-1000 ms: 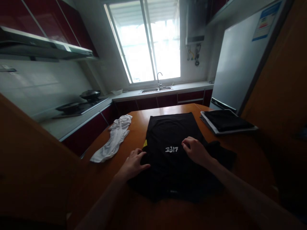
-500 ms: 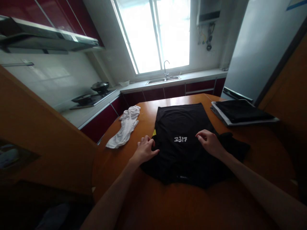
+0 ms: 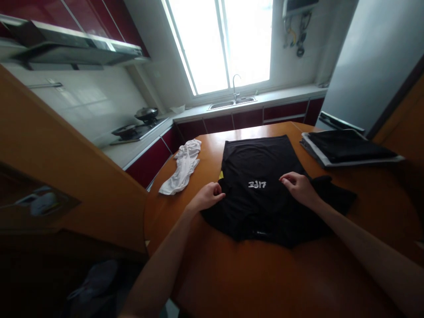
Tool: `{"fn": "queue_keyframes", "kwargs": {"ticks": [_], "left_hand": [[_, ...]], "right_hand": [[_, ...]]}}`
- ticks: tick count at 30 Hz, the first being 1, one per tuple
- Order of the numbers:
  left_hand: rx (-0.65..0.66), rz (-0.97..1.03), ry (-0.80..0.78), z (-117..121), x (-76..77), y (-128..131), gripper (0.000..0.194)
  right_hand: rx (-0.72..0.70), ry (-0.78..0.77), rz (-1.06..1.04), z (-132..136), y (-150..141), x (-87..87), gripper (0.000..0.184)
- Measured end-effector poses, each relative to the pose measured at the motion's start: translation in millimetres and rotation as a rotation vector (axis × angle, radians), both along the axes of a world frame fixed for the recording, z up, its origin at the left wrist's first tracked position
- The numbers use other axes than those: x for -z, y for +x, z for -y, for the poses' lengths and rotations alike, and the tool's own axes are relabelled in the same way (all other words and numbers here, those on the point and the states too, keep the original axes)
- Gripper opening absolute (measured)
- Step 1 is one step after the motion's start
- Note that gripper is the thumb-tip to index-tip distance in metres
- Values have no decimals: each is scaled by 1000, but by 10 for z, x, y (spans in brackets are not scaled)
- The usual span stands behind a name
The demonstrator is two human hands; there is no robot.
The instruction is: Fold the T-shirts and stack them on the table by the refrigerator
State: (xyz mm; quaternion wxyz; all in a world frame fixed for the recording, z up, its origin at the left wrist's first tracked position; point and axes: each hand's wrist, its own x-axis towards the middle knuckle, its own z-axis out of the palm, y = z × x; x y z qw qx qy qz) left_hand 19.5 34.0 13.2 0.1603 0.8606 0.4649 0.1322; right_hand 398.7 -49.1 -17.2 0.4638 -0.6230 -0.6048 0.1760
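Note:
A black T-shirt (image 3: 256, 163) lies spread on the wooden table, its neck end toward me and white lettering across it, upside down from here. At its left edge, by a small yellow patch (image 3: 221, 175), my left hand (image 3: 208, 195) is closed on the dark sleeve cloth. My right hand (image 3: 300, 187) is over the shirt, right of the lettering, thumb and forefinger pinched together. Whether cloth is between those fingertips cannot be made out. The right sleeve (image 3: 336, 192) lies bunched beyond my right wrist.
A crumpled white garment (image 3: 183, 168) lies on the table's left side. Folded black, white and grey clothes (image 3: 351, 148) are stacked at the right. Behind the round table (image 3: 212, 269) are a counter with a sink (image 3: 232, 103), a stove with pans (image 3: 145, 115) and a fridge (image 3: 371, 66).
My left hand's fingers have curled in at the shirt's left edge. The right hand keeps its pinch at nearly the same spot on the shirt. The whole view has shifted slightly.

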Motion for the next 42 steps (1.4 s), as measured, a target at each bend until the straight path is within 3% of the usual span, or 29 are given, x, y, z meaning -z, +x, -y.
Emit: {"fn": "queue_keyframes", "kwargs": {"ticks": [6,9,11,16,18,22,24,27,31,35,39,42], "left_hand": [[-45,-124,37,177,3,164,3],[15,-83,30,139,-22,125,5],[-18,-3,-27,50,-54,29,5],[-523,370,-157,-255,-142,-402,13],[-612,428,-237,-316,-154,-552,21],[-516,410,-400,-286,-122,-661,38],[-428,374,-393,-245,-104,-642,44],[-355,328,-289,-213,-119,-613,35],[-446,304,-152,-231,-186,-659,33],[-465,226,-146,-267,-167,-663,29],[-431,191,-161,-246,-130,-614,33],[-368,138,-166,-179,-177,-640,57]], "right_hand": [[12,-9,23,-1,5,16,26],[9,-6,38,-1,17,16,27],[4,-10,40,-4,31,20,27],[-6,-23,52,-9,45,27,26],[-11,-23,49,-5,36,20,26],[-33,-51,49,3,13,-2,26],[-46,-70,59,9,2,-10,27],[-49,-82,70,26,-15,-18,27],[-64,-47,89,55,-37,-23,24],[-105,11,121,92,-80,-54,21],[-230,49,160,194,-197,-179,20],[-421,-22,234,346,-319,-326,22]]}}
